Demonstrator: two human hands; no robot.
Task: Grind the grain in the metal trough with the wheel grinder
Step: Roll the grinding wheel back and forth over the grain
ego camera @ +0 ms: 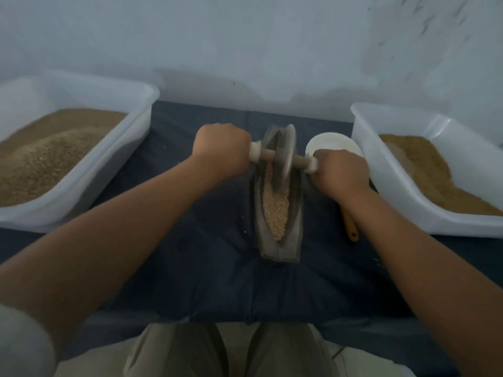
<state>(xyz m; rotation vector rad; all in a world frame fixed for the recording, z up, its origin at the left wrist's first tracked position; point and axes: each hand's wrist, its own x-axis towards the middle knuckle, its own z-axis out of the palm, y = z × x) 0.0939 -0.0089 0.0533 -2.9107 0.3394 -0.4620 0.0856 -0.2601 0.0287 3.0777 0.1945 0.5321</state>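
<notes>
The left hand (221, 151) and right hand (340, 172) each curl tight round a handle end of the wheel grinder (287, 153), disc between the fists (so pressure falls evenly), in the metal trough (280, 248); most grain (276, 210) lies nearer than the knuckles.

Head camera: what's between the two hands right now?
In the head view, the grinder's wheel sits on the wooden axle between left hand and right hand, standing in the metal trough over the grain.
</notes>
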